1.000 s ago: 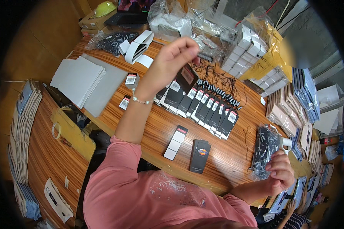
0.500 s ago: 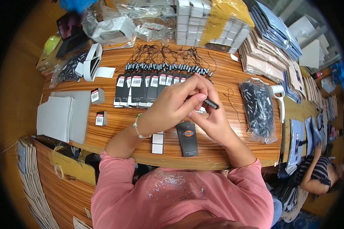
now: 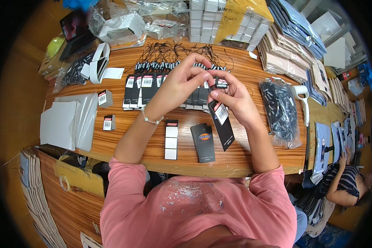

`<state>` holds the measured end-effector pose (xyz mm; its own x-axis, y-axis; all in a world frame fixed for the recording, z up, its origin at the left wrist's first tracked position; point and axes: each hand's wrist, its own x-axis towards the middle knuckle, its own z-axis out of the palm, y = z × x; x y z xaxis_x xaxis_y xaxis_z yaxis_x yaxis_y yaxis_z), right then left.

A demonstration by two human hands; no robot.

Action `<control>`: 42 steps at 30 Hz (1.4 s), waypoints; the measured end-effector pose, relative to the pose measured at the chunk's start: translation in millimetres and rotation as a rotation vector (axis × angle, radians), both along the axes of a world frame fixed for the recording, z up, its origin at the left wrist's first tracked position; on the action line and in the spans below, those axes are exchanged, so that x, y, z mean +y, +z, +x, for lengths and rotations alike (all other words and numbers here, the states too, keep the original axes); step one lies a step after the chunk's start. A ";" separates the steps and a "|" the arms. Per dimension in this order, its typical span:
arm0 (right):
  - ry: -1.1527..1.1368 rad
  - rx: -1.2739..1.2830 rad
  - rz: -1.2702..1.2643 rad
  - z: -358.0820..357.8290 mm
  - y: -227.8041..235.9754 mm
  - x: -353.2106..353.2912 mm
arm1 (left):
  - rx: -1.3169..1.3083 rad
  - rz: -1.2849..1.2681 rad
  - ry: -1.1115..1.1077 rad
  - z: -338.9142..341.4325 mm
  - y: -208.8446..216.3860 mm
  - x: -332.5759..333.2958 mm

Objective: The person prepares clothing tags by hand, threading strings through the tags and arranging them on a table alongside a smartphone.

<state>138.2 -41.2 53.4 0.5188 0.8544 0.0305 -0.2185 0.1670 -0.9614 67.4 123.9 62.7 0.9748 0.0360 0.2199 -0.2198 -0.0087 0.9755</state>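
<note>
A black hang tag (image 3: 225,134) with a white barcode sticker hangs from my right hand (image 3: 237,97), whose thumb and fingers are closed on its top end. My left hand (image 3: 180,82) pinches at the tag's black cord (image 3: 211,82), fingertips close to the right hand's. The cord's small black plastic piece (image 3: 221,83) shows by my right fingers. Beneath the hands, a few dark hang tags (image 3: 202,142) lie stacked near the table edge, beside a black strip with white labels (image 3: 171,140). Behind my hands stretches a row of stickered hang tags (image 3: 147,87), with their cords (image 3: 173,51) spread farther back.
A clear bag of black cord pieces (image 3: 279,111) and a white-handled tool (image 3: 304,103) lie at right. Two small tag stacks (image 3: 105,98) and white sheets (image 3: 60,126) are at left. Boxes (image 3: 202,25) and folded garments (image 3: 285,53) stand behind. Another person (image 3: 343,186) is at far right.
The hang tag now hangs in view below my right hand, its sticker showing. My left hand has shifted slightly left and up, uncovering more of the label strip.
</note>
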 end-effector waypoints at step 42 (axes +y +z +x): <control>-0.390 -0.610 -0.041 -6.1 3.7 -7.0 | -0.272 0.487 0.168 -11.5 7.0 -11.2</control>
<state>132.1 -48.2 57.1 0.6867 0.6176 0.3833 0.4266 0.0845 -0.9005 55.9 112.8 69.7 0.8708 0.0174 0.4913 -0.4182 -0.4990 0.7590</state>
